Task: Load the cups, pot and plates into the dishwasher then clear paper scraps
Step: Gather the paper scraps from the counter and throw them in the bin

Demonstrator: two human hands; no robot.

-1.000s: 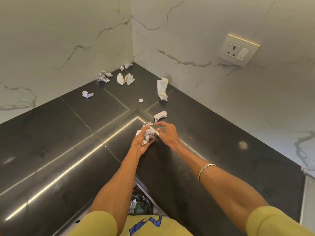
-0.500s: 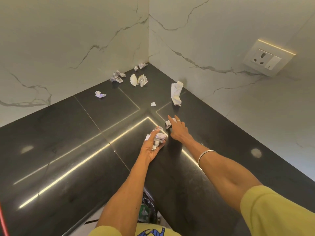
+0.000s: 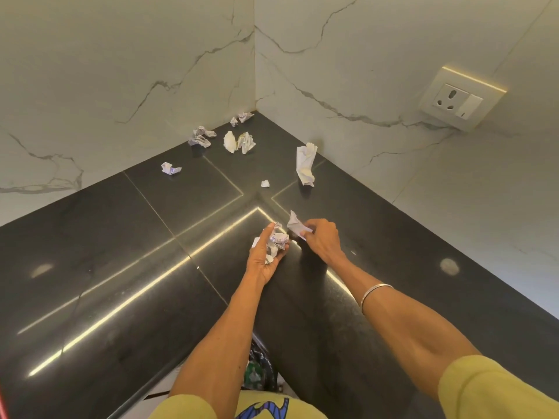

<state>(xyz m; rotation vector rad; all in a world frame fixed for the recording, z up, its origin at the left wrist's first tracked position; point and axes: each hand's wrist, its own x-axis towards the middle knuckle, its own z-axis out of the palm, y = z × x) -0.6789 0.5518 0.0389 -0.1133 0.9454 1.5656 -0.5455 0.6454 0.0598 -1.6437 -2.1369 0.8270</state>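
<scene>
My left hand (image 3: 266, 255) lies palm up on the black corner counter (image 3: 121, 267) and cups a wad of crumpled paper scraps (image 3: 278, 240). Just to its right, my right hand (image 3: 322, 237) pinches one white paper scrap (image 3: 295, 223), lifted off the counter and close to the wad. More scraps lie farther back: a tall twisted white one (image 3: 306, 164), a tiny one (image 3: 265, 183), a small purple-printed one (image 3: 170, 169), a pair of white ones (image 3: 239, 142), a crumpled one (image 3: 201, 137) and two in the corner (image 3: 242, 117).
White marble-look walls close the counter on two sides and meet at the corner. A socket and switch plate (image 3: 459, 99) sits on the right wall. Below the counter's inner edge, between my arms, a dark bag with rubbish (image 3: 258, 370) shows.
My right hand reached forward to the loose scrap beside the counter seam, closed on it and lifted it back toward the left hand. The left hand kept holding its wad.
</scene>
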